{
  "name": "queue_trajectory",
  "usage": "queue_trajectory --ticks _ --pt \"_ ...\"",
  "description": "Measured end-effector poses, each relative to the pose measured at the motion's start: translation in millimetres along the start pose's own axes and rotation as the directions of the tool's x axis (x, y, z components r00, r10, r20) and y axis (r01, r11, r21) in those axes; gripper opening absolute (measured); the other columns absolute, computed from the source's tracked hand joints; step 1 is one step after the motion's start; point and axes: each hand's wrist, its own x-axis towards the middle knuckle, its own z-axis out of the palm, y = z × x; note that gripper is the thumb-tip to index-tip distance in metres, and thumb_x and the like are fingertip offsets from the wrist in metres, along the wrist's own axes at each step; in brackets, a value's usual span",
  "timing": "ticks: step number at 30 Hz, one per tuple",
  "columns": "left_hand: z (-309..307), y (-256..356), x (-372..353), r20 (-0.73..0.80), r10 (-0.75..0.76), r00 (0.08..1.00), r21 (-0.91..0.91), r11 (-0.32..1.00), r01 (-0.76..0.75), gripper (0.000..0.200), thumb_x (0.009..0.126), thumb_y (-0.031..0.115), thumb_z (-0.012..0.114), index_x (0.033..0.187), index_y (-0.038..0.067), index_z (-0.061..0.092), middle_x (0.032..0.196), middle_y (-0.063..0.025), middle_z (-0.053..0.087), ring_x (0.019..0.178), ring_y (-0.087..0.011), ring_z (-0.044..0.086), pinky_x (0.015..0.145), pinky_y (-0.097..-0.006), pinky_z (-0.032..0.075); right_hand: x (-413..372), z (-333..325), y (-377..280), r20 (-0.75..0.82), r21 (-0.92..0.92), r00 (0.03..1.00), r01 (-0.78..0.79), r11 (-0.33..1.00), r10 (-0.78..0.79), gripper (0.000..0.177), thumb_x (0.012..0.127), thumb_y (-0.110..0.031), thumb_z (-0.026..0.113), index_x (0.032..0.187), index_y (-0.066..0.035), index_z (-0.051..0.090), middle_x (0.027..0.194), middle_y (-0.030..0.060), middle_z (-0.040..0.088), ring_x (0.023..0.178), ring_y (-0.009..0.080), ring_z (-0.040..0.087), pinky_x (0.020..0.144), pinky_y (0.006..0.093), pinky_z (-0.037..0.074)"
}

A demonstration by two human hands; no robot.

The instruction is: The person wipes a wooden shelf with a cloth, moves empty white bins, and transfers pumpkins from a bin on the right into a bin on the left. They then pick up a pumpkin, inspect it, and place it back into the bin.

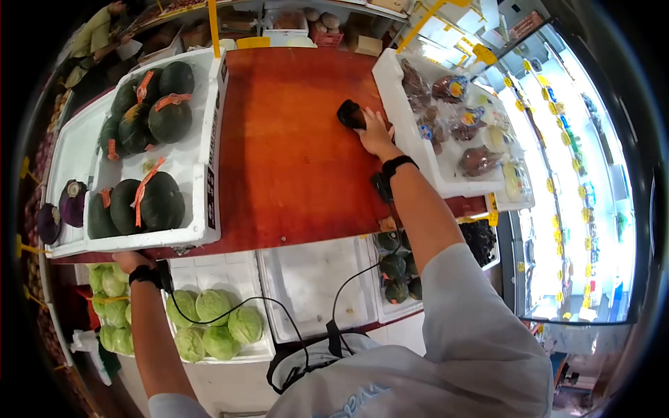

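My right hand [376, 134] is on the red-brown tabletop [293, 150], with its fingers on a small black rounded object [350, 115] whose kind I cannot make out. Beside that hand stands a white foam box [435, 164] of wrapped dark produce [479, 161]. My left hand [131, 261] is at the table's front edge, just under the left foam box [198, 233]; its fingers are mostly hidden. Dark green squashes [163, 200] with orange bands sit in that left box. Both wrists carry black straps with cables.
Below the table edge are green cabbages [212, 305], an open white tray [317, 279] and another box of dark green squashes [394, 267]. Purple eggplants [72, 202] lie at the left. A lit display fridge [557, 188] stands to the right. A person [97, 35] is at the far left.
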Motion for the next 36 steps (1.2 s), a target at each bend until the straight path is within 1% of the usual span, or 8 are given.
queue_trajectory --ticks 4,8,9,10,21,26,29,36 --pt "-7.2 6.1 -6.6 0.108 -0.144 0.984 -0.101 0.983 0.155 0.042 0.087 0.035 0.052 0.116 0.005 0.050 0.109 -0.0130 0.061 0.092 -0.0251 0.062 0.079 -0.0364 0.051 61.7 4.3 1.4 -0.054 -0.080 0.989 0.135 0.988 -0.140 0.059 0.087 -0.024 0.059 0.141 -0.019 0.033 0.151 0.0025 0.024 0.140 0.0251 0.018 0.105 0.0652 0.013" --pt "-13.8 -17.2 11.9 0.250 0.065 0.966 -0.422 0.905 0.049 0.043 0.091 0.026 0.049 0.126 0.002 0.045 0.117 -0.0147 0.057 0.102 -0.0271 0.059 0.084 -0.0383 0.052 127.7 -3.4 -0.8 -0.019 -0.068 0.981 0.189 0.980 -0.191 0.059 0.089 -0.025 0.057 0.142 -0.018 0.031 0.151 0.0046 0.024 0.140 0.0267 0.019 0.106 0.0644 0.013" --pt "6.5 1.7 0.9 0.032 -0.096 0.995 -0.245 0.964 0.101 0.043 0.092 0.029 0.045 0.126 0.002 0.046 0.120 -0.0138 0.056 0.101 -0.0284 0.059 0.085 -0.0408 0.052 146.0 -1.0 0.7 -0.016 -0.061 0.982 0.189 0.980 -0.190 0.059 0.090 -0.026 0.055 0.142 -0.018 0.030 0.151 0.0044 0.023 0.140 0.0265 0.018 0.107 0.0640 0.013" --pt "7.8 5.5 -6.8 0.026 -0.126 0.992 -0.221 0.967 0.129 0.043 0.092 0.029 0.045 0.126 0.002 0.046 0.120 -0.0137 0.056 0.101 -0.0283 0.059 0.084 -0.0407 0.052 162.1 -0.4 2.4 -0.017 -0.054 0.983 0.181 0.982 -0.182 0.059 0.090 -0.026 0.055 0.142 -0.018 0.030 0.151 0.0044 0.023 0.140 0.0265 0.018 0.107 0.0640 0.013" --pt "-21.3 12.5 -22.0 0.214 -0.065 0.975 -0.262 0.958 0.122 0.043 0.092 0.027 0.047 0.125 0.001 0.046 0.120 -0.0128 0.056 0.101 -0.0270 0.059 0.084 -0.0390 0.052 332.5 12.7 8.9 -0.144 -0.115 0.973 0.163 0.980 -0.179 0.048 0.089 -0.040 0.053 0.134 -0.028 0.041 0.135 0.0109 0.048 0.127 0.0349 0.041 0.096 0.0646 0.026" --pt "-21.7 10.0 -18.7 0.221 -0.056 0.974 -0.239 0.965 0.109 0.042 0.092 0.027 0.048 0.125 0.001 0.046 0.120 -0.0124 0.056 0.101 -0.0264 0.059 0.084 -0.0383 0.052 401.6 37.9 41.7 -0.129 -0.056 0.939 0.313 0.948 -0.318 0.049 0.091 -0.038 0.050 0.135 -0.018 0.040 0.128 0.0193 0.051 0.120 0.0382 0.046 0.099 0.0451 0.037" --pt "-21.7 4.3 -13.5 0.223 -0.050 0.974 -0.234 0.967 0.103 0.042 0.092 0.027 0.048 0.125 0.001 0.046 0.120 -0.0121 0.056 0.102 -0.0261 0.059 0.084 -0.0378 0.052 331.1 8.5 9.0 -0.094 -0.271 0.956 0.244 0.931 -0.278 0.049 0.091 -0.033 0.047 0.135 -0.013 0.039 0.126 0.0240 0.051 0.117 0.0381 0.048 0.098 0.0434 0.039" --pt "-20.0 -19.5 13.5 0.263 0.103 0.959 -0.179 0.982 -0.056 0.042 0.091 0.026 0.049 0.125 0.001 0.046 0.120 -0.0115 0.057 0.102 -0.0253 0.058 0.084 -0.0368 0.052 233.0 -1.6 -3.3 0.040 -0.371 0.982 0.186 0.910 -0.185 0.051 0.091 -0.026 0.028 0.137 -0.004 0.033 0.131 0.0279 0.046 0.114 0.0428 0.051 0.095 0.0494 0.041"
